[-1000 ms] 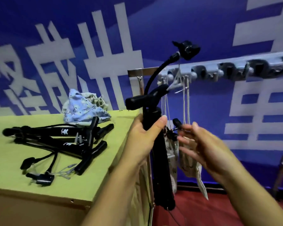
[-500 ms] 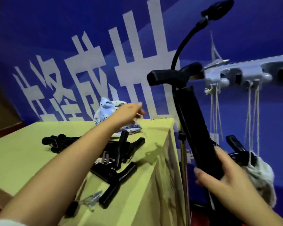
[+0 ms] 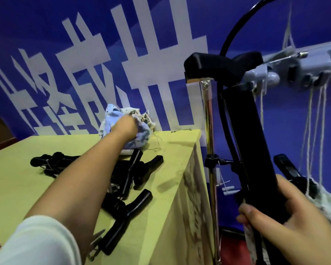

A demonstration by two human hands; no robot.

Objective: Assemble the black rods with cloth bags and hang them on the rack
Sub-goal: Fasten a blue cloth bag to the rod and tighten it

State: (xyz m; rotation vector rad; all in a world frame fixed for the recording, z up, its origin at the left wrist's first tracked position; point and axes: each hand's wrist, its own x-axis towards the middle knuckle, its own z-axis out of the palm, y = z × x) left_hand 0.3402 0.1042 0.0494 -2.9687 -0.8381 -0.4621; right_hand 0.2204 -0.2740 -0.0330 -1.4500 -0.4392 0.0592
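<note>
My right hand (image 3: 287, 222) grips a long black rod (image 3: 248, 142) held upright beside the table, its T-handle (image 3: 218, 64) near the grey rack bar (image 3: 302, 64). A curved black hose rises from the rod's top. My left hand (image 3: 125, 129) reaches across the table and grips a pile of blue-and-white cloth bags (image 3: 141, 134) at the far edge. Several more black rods (image 3: 128, 178) lie on the yellow-green table (image 3: 170, 178) under my forearm. A cloth bag (image 3: 325, 203) with a black rod inside hangs on strings from the rack, right of my right hand.
A chrome upright post (image 3: 210, 150) of the rack stands at the table's right corner. A blue banner with white characters covers the wall behind. Small metal pins (image 3: 180, 130) lie at the table's back edge. Red floor shows below.
My left hand has let go of the rod and reached forward onto the cloth bags. My right hand has taken hold of the upright rod, and the view has moved closer.
</note>
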